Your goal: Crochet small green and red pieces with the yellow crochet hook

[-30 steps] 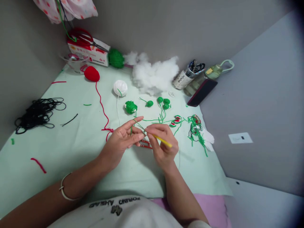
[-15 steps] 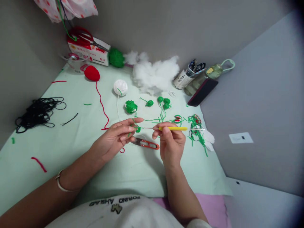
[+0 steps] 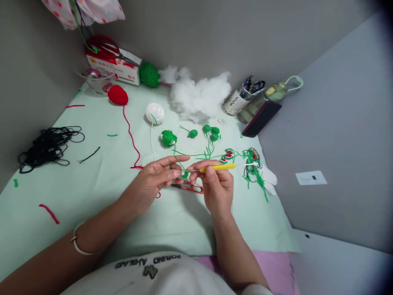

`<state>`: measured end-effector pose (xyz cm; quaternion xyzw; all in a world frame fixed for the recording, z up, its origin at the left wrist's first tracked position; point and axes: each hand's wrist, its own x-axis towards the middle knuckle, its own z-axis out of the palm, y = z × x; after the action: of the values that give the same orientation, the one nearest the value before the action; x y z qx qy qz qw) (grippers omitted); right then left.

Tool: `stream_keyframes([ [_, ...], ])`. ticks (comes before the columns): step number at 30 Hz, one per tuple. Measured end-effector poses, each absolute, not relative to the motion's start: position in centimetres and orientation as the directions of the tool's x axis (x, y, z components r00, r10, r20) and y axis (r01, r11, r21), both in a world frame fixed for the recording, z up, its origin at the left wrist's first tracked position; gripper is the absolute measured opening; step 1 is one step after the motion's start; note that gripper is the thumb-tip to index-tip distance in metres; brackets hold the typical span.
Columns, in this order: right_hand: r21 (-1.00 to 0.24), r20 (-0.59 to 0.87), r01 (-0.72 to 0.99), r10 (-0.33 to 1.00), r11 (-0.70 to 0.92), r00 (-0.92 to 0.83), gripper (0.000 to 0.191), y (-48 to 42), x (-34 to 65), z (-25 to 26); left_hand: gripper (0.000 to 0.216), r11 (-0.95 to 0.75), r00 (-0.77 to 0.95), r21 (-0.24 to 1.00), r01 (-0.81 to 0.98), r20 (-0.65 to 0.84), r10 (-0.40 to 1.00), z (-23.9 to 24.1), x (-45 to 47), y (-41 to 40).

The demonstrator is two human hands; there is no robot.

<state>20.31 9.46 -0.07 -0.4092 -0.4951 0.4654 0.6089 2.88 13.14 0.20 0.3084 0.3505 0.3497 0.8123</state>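
Near the middle of the table, my left hand [image 3: 159, 174] pinches green yarn, its index finger stretched out with the strand over it. A small green crochet piece [image 3: 184, 175] hangs at its fingertips. My right hand [image 3: 217, 184] grips a crochet hook [image 3: 219, 167] by its yellow handle, the metal tip reaching the left fingers. Exactly how the tip sits in the stitches is too small to tell. The strand leads back to a green yarn ball [image 3: 168, 138]. Below the fingers lie orange thread snips [image 3: 193, 187], partly covered by my hands.
Several small green crocheted balls [image 3: 214, 131] lie beyond my hands, before white stuffing [image 3: 199, 96]. Red yarn [image 3: 118, 95], white yarn [image 3: 155, 113] and a black yarn tangle [image 3: 50, 148] lie leftward. Yarn scraps [image 3: 254, 164], a phone [image 3: 261, 119] and a bottle [image 3: 276, 92] are rightward.
My right hand has shifted left with the crochet hook, bringing it closer to my left fingers. The green crochet piece sits slightly lower and farther right.
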Motion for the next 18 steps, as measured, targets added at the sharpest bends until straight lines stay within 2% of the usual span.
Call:
stream_keyframes([
  [1,-0.959,0.258,-0.103,0.963,0.266,0.082,0.024,9.4,20.3,-0.1,0.034,0.558,0.493,0.748,-0.361,-0.354,0.795,0.1,2.9,13.1],
  [3,-0.911,0.401,0.13,0.914,0.391,0.063,0.024,9.1,20.3,-0.3,0.037,0.543,0.455,0.748,-0.381,-0.36,0.815,0.0,2.8,13.1],
  [4,-0.837,0.494,0.283,0.869,0.468,0.026,0.025,8.9,20.2,-0.5,0.039,0.54,0.439,0.747,-0.387,-0.366,0.821,-0.1,2.8,13.0],
  [6,-0.608,0.63,0.544,0.768,0.578,-0.112,0.031,8.7,20.1,-0.9,0.042,0.549,0.427,0.733,-0.402,-0.38,0.82,0.0,2.9,12.9],
  [8,-0.433,0.668,0.663,0.711,0.611,-0.218,0.044,8.5,20.0,-1.3,0.04,0.586,0.455,0.684,-0.435,-0.394,0.799,0.1,3.0,12.9],
  [9,-0.405,0.673,0.679,0.703,0.612,-0.232,0.048,8.5,19.9,-1.4,0.037,0.612,0.479,0.647,-0.455,-0.402,0.781,0.2,3.0,12.9],
  [11,-0.457,0.685,0.647,0.705,0.611,-0.183,0.047,8.6,19.9,-1.4,0.034,0.662,0.523,0.577,-0.478,-0.419,0.743,0.3,3.1,12.9],
  [13,-0.599,0.676,0.545,0.735,0.587,-0.05,0.036,8.8,19.9,-1.0,0.033,0.673,0.518,0.561,-0.482,-0.438,0.735,0.3,3.1,13.1],
  [16,-0.854,0.499,0.251,0.854,0.455,0.149,0.023,9.4,20.0,-0.5,0.033,0.614,0.457,0.639,-0.464,-0.421,0.783,0.3,2.9,13.1],
  [18,-0.925,0.379,0.105,0.908,0.365,0.177,0.024,9.6,19.9,-0.5,0.036,0.553,0.417,0.71,-0.436,-0.385,0.823,0.3,2.9,13.0],
])
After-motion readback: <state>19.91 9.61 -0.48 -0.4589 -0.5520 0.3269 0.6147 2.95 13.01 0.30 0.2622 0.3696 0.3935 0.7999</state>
